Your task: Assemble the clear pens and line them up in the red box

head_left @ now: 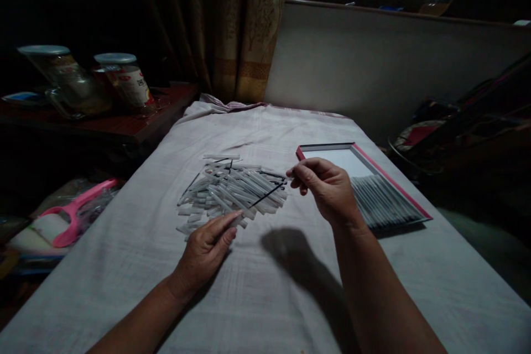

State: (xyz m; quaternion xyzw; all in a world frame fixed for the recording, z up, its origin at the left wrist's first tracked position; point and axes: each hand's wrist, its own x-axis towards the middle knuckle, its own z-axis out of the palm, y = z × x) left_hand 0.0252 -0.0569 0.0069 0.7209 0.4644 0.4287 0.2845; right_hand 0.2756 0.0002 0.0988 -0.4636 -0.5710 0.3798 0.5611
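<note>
My right hand (326,185) pinches one end of a thin black stick (269,194) that slants down toward my left hand. Thumb and fingers of my left hand (209,243) are closed around what looks like a pale, clear plastic tube at the stick's lower end; the fingers mostly hide it. Just beyond my left fingertips lies a loose pile of clear plastic tubes (232,185), with a few dark thin sticks among them. Beside my right wrist is a shallow red-edged box (392,180), its near part filled with a row of tubes holding dark sticks.
A pale cloth (249,298) covers the surface. On the left, a dark red wooden table (166,105) bears a lidded jar (133,86) and a glass pitcher (78,88). A pink-handled object (78,210) lies lower left. A curtain (236,27) hangs behind.
</note>
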